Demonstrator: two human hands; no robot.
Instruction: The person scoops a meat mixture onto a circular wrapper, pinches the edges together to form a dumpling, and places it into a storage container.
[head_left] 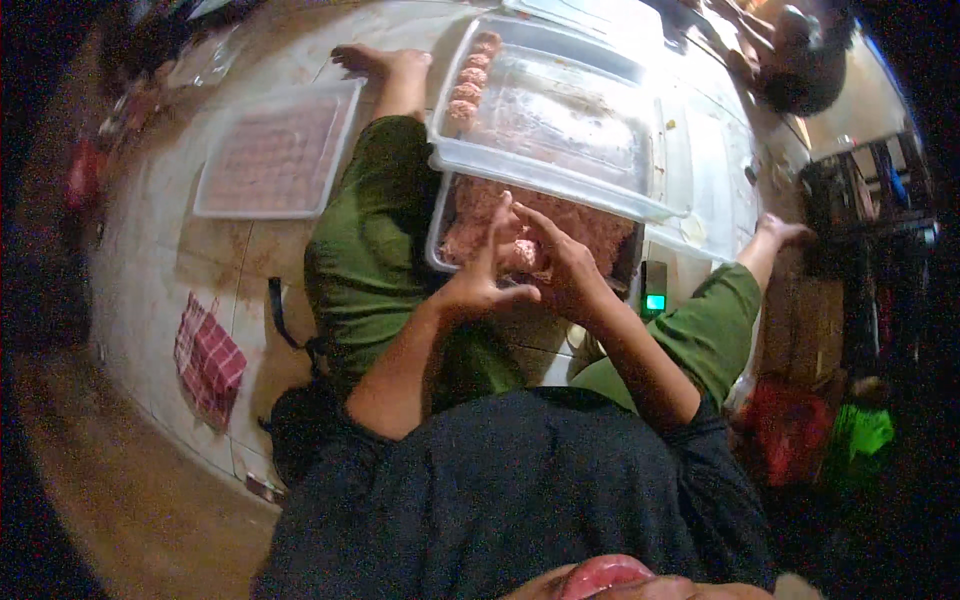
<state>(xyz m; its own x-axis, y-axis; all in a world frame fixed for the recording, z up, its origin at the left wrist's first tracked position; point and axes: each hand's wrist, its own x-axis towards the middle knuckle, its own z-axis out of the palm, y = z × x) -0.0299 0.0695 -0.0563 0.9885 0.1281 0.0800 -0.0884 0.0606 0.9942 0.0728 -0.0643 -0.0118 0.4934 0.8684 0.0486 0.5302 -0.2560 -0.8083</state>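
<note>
Between my two hands is a rough pink ball (524, 254) that looks like minced meat. My right hand (573, 268) curls around the ball on its palm side. My left hand (484, 282) is beside it, fingers stretched and thumb apart. Both hands are above a tub of crumbly pink mince (470, 215), which they partly cover. Just beyond the tub stands a clear plastic tray (560, 158). Along its left side runs a row of several similar pink balls (466, 92).
A clear box (268, 160) filled with rows of pink balls lies left of my leg. A small scale (655, 290) with a lit green display is right of the tub. A red checked cloth (210, 360) lies on the tiled floor. Another person (800, 60) is at the far right.
</note>
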